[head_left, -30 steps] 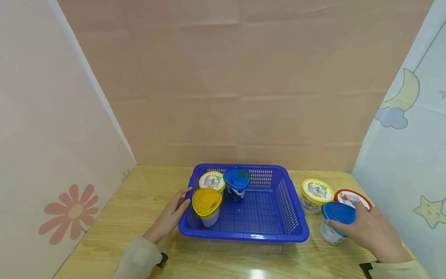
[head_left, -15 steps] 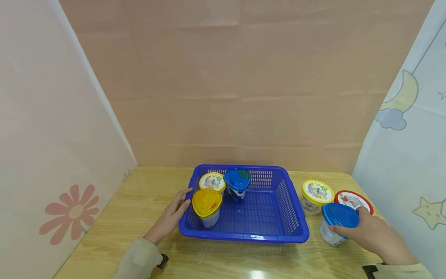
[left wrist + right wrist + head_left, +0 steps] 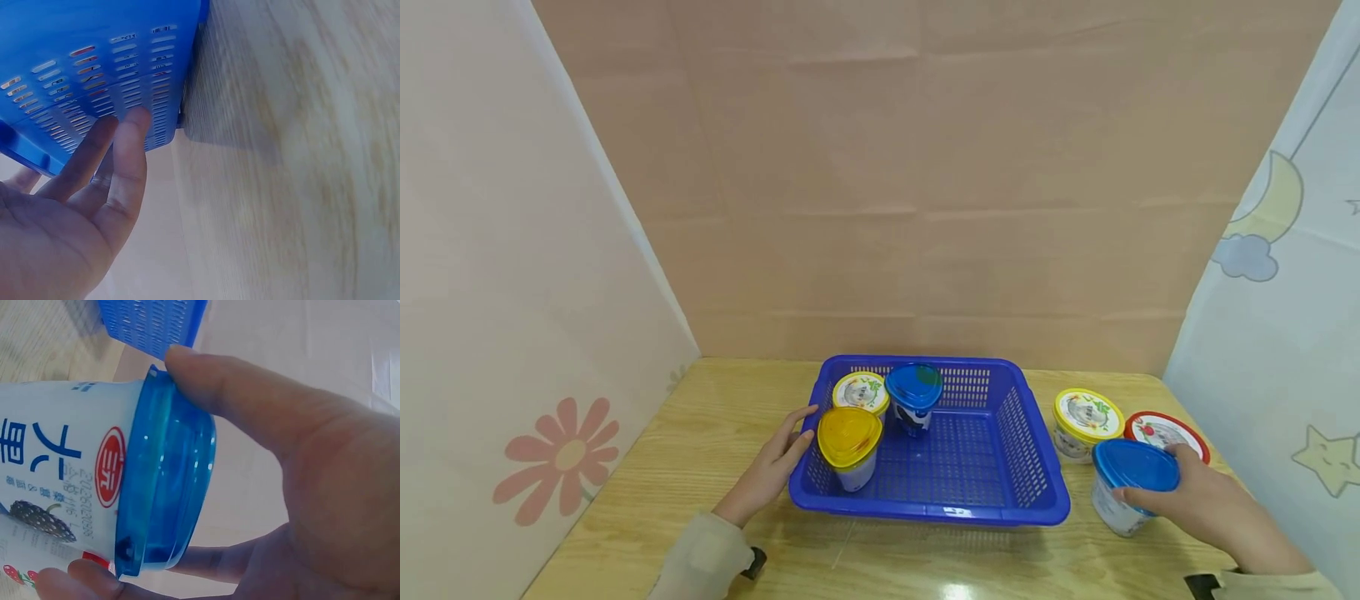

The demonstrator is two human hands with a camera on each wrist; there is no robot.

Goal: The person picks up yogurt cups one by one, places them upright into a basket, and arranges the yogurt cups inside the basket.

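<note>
My right hand (image 3: 1206,507) grips a blue-lidded yogurt cup (image 3: 1122,504) by its lid, right of the basket. In the right wrist view the thumb and fingers span the blue lid (image 3: 165,481), and a blackberry picture shows on the cup. I cannot tell whether its base touches the table. My left hand (image 3: 769,471) rests against the left side of the blue plastic basket (image 3: 928,510). In the left wrist view its fairly straight fingers (image 3: 130,153) touch the slotted outer wall. Inside the basket stand a yellow-lidded cup (image 3: 850,437), a white-and-yellow-topped tub (image 3: 861,392) and a blue-lidded cup (image 3: 914,387).
Beyond the held cup stand a yellow-rimmed tub (image 3: 1087,415) and a red-rimmed tub (image 3: 1165,432), the latter partly hidden by the cup and hand. All is on a wooden table (image 3: 737,392), with a brown backdrop (image 3: 917,183) behind and printed cloths at both sides.
My right hand and the blue-lidded cup have shifted slightly right and towards me, uncovering more of the lid. The left hand stays at the basket; the whole view has drifted slightly.
</note>
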